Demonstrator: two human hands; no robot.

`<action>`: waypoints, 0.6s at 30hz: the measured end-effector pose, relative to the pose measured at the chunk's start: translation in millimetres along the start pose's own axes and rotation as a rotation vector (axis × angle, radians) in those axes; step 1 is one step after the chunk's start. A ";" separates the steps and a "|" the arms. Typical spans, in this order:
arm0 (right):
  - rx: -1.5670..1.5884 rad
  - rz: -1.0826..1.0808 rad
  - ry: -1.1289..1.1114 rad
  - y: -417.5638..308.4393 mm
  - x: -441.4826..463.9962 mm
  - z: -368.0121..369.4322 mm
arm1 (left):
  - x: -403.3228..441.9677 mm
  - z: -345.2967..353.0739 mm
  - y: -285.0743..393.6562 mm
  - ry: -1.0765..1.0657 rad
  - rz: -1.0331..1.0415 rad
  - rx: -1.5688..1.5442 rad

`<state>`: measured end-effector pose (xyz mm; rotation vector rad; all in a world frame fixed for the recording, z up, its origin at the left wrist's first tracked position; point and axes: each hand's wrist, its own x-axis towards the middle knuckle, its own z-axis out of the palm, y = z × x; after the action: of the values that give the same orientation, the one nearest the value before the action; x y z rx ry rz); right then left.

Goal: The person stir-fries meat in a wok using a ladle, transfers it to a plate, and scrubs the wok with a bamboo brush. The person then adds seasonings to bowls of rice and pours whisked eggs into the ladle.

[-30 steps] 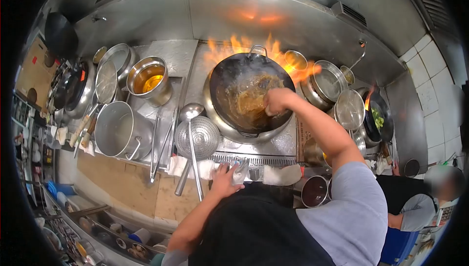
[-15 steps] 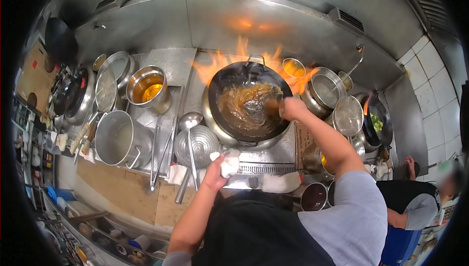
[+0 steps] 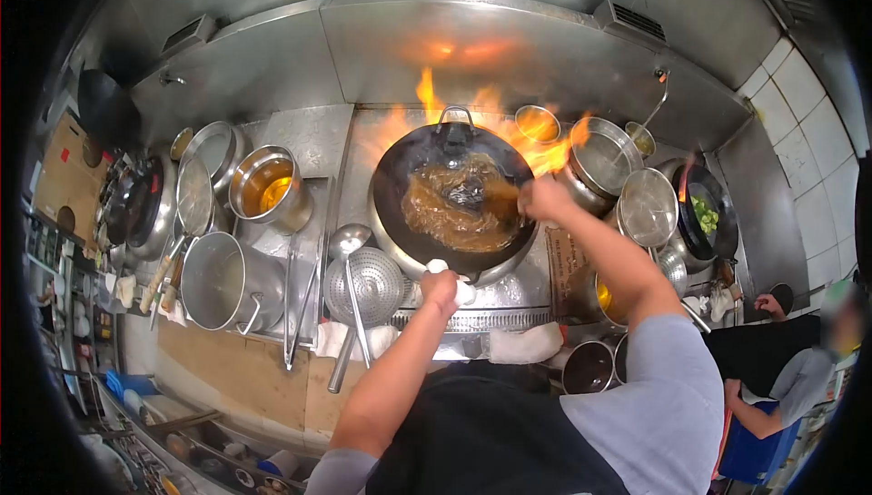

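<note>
A black wok (image 3: 400,163) sits on the burner with flames (image 3: 545,145) rising behind it. Brown food in dark sauce (image 3: 436,213) lies inside the wok. My right hand (image 3: 545,201) is closed at the wok's right side, gripping a brown brush-like tool (image 3: 499,198) that reaches into the sauce. My left hand (image 3: 441,290) is closed on a white cloth (image 3: 465,292) at the wok's near edge, by its near handle.
A perforated ladle (image 3: 365,286) and a steel ladle (image 3: 350,240) lie left of the wok. Farther left stand a large pot (image 3: 216,281) and an oil pot (image 3: 265,188). At right are strainers (image 3: 648,207), a second wok (image 3: 720,195) and a co-worker (image 3: 767,359).
My left hand picked up the white cloth and moved forward and right to the wok's near edge. My right hand moved right and slightly down, and the food in the wok has shifted.
</note>
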<state>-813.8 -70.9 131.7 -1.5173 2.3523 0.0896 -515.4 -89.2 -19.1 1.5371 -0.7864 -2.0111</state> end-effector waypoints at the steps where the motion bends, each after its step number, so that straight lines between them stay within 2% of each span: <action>1: 0.010 0.041 0.090 -8.2 22.9 -7.3 | 5.4 1.8 -4.9 -0.018 0.002 -0.002; 2: 0.020 0.083 0.180 -25.9 44.2 -3.9 | 7.7 3.8 -7.8 -0.038 0.005 -0.005; 4: 0.279 0.167 0.221 -55.0 83.8 27.5 | 7.3 4.9 -3.3 -0.036 0.025 -0.019; 6: 0.414 0.041 0.305 -87.1 83.2 71.5 | 6.7 -2.0 -5.8 -0.036 0.005 0.029; 8: 0.552 -0.004 0.253 -99.7 50.5 88.0 | -8.6 7.4 5.9 -0.052 0.012 0.002; 10: 0.433 -0.064 0.170 -91.9 3.1 79.6 | -2.5 2.3 -3.6 -0.020 -0.044 -0.019; 13: 0.197 -0.145 0.105 -22.2 -17.7 57.9 | -7.1 5.0 -7.9 -0.028 -0.017 -0.027; 14: 0.146 -0.134 0.057 -0.1 -5.6 39.0 | -10.4 6.8 -5.1 -0.020 -0.017 -0.042; 16: -0.019 0.070 0.098 15.1 44.4 14.1 | -4.9 3.0 -6.8 -0.012 -0.021 -0.016; 18: 0.034 0.074 0.231 -12.9 94.9 27.0 | 7.6 -1.6 -15.3 -0.080 -0.066 -0.025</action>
<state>-830.9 -153.0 78.1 -1.4951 2.5750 -0.1140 -516.2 -83.6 -35.3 1.4955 -0.7469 -2.1338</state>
